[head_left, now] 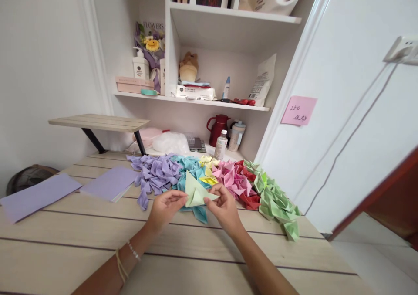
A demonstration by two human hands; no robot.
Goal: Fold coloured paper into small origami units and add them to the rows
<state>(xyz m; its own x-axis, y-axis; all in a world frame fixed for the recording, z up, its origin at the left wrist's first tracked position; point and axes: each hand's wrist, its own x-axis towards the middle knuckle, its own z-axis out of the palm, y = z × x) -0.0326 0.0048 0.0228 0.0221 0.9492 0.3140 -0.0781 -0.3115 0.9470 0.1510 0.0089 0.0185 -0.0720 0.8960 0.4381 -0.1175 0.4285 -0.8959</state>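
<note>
Matt paper, wood grain and plastic

Matt, crisply creased paper is seen in the green piece [195, 193] and the heap [160, 172]. A flat, smooth paper finish is shown by the purple sheets [109, 182]. The table [98, 238] is faced in pale, low-sheen wood grain (solid or laminate cannot be told). Smooth white is shown by the shelves [228, 14], glossy red by the jug [218, 131]. Clear plastic is seen in the bottle [220, 146], thin crinkled plastic in the bag [171, 143].
</note>
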